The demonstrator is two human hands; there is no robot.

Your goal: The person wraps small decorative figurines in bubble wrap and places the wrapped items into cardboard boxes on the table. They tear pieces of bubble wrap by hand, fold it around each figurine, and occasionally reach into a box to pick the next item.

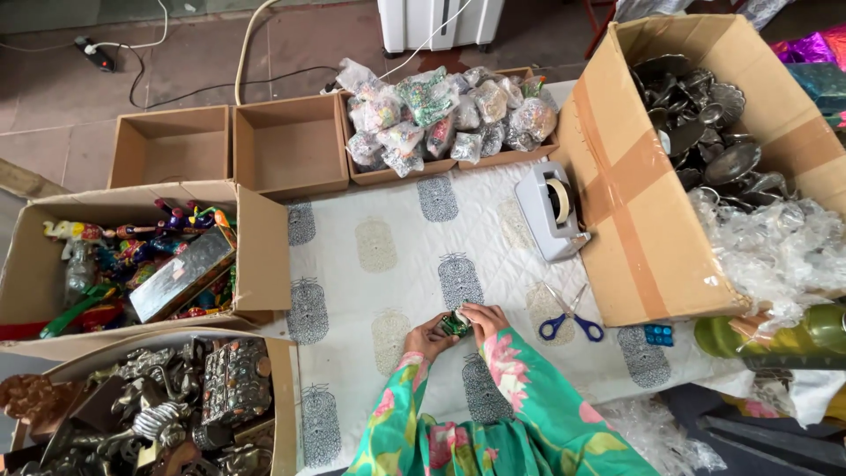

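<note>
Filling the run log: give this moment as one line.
left hand: holds small green item | right hand: same item | nearby: blue scissors, tape dispenser | surface: printed cloth

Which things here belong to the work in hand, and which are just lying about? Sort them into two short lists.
In hand:
small green object, held between left hand and right hand
scissors and tape dispenser, close by on the quilted cloth
box of wrapped pieces

Lying about:
two empty boxes
box of metal figures
power strip
</note>
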